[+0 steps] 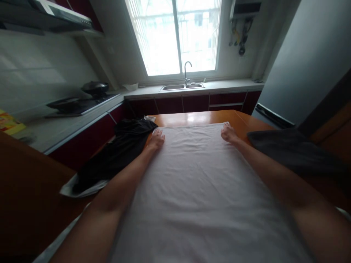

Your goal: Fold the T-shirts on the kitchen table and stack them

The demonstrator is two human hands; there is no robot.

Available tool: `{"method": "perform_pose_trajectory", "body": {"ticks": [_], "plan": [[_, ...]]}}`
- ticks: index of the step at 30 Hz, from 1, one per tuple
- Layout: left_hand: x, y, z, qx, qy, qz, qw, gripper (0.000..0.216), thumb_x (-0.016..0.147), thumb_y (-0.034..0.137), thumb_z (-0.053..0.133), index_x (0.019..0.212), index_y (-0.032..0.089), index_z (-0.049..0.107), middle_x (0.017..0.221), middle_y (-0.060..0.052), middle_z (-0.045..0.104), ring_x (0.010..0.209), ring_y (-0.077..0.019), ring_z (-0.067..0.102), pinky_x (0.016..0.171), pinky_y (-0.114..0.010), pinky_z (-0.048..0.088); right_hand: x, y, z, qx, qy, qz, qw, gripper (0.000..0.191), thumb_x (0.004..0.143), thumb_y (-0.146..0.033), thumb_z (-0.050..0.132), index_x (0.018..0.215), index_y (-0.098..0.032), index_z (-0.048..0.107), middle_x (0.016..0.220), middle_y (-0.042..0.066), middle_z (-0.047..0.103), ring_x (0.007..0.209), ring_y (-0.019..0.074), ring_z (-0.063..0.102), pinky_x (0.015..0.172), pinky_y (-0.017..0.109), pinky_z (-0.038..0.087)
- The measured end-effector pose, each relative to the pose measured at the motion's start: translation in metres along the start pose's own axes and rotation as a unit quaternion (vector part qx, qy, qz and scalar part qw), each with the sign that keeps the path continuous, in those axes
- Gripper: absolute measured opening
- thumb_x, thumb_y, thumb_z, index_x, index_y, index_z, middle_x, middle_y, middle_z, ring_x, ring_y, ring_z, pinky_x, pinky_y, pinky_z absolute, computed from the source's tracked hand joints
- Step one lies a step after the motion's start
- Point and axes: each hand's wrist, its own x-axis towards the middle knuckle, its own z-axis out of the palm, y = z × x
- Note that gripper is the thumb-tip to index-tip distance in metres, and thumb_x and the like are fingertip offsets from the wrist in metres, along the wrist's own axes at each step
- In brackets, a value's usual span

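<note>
A long white cloth (192, 182) lies spread lengthwise over the wooden table, with light wrinkles across it. At its far left corner rests my left hand (157, 140), its fingers stretched out over the cloth's edge. My right hand (228, 133) is at the far right corner, fingers curled and closed on the cloth's edge. The near end of the cloth runs out of view at the bottom. Both arms reach forward along its sides.
Black clothing (117, 153) with a white part lies left of the cloth. A dark grey folded fabric (287, 149) lies on the right of the wooden table (186, 118). Beyond stand a sink (172, 87), a stove with pans (94, 87) and a fridge (309, 62).
</note>
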Motion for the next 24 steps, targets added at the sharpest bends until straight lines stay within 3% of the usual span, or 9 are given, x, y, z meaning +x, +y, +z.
{"method": "perform_pose_trajectory", "body": {"ticks": [7,10,13,16,19,24], "plan": [[0.036,-0.011,0.016,-0.002,-0.039,-0.028,0.999,0.067,0.098,0.058,0.037,0.155,0.022,0.042,0.166,-0.016,0.027,0.154,-0.0391,0.019,0.121,-0.058,0.018,0.049,0.022,0.032,-0.048,-0.022,0.021,0.998,0.075,0.1,-0.051,0.029,0.155,0.0,0.034,0.164,0.024,0.026,0.154,0.0322,0.021,0.125,0.048,0.014],[0.044,-0.012,0.013,-0.009,-0.031,-0.028,0.999,0.066,0.097,0.059,0.041,0.151,0.023,0.047,0.162,-0.015,0.035,0.15,-0.0392,0.027,0.12,-0.055,0.023,0.055,0.026,0.034,-0.062,-0.028,0.019,0.998,0.077,0.1,-0.054,0.028,0.155,0.0,0.033,0.164,0.023,0.025,0.154,0.031,0.019,0.125,0.047,0.014],[0.048,-0.019,0.005,-0.012,0.023,-0.032,0.999,0.055,0.101,0.047,0.038,0.145,0.018,0.054,0.155,-0.014,0.046,0.144,-0.0318,0.04,0.118,-0.044,0.032,0.056,0.025,0.034,-0.068,-0.028,0.025,0.997,0.076,0.1,-0.053,0.028,0.155,-0.001,0.035,0.164,0.023,0.028,0.154,0.0308,0.02,0.124,0.046,0.015],[0.052,-0.041,-0.009,0.015,0.063,-0.061,0.996,0.045,0.103,0.035,0.036,0.133,0.014,0.062,0.155,-0.015,0.045,0.145,-0.0308,0.036,0.119,-0.045,0.028,0.056,0.026,0.036,-0.067,-0.018,0.021,0.997,0.074,0.1,-0.053,0.028,0.154,-0.002,0.038,0.164,0.022,0.029,0.153,0.0307,0.023,0.124,0.047,0.016],[0.054,-0.073,-0.025,0.03,0.055,-0.078,0.995,0.038,0.101,0.033,0.048,0.123,0.008,0.066,0.151,-0.018,0.049,0.146,-0.0328,0.031,0.121,-0.053,0.019,0.056,0.028,0.037,-0.069,-0.018,0.019,0.997,0.075,0.1,-0.053,0.027,0.154,-0.001,0.037,0.164,0.022,0.028,0.153,0.0305,0.023,0.124,0.046,0.016],[0.055,-0.116,-0.045,0.024,0.052,-0.1,0.993,0.044,0.098,0.034,0.055,0.124,-0.001,0.062,0.151,-0.022,0.048,0.143,-0.0321,0.03,0.118,-0.061,0.013,0.055,0.029,0.036,-0.075,-0.024,0.021,0.997,0.076,0.101,-0.053,0.026,0.155,-0.001,0.036,0.164,0.022,0.028,0.153,0.0307,0.022,0.124,0.046,0.016]]}}
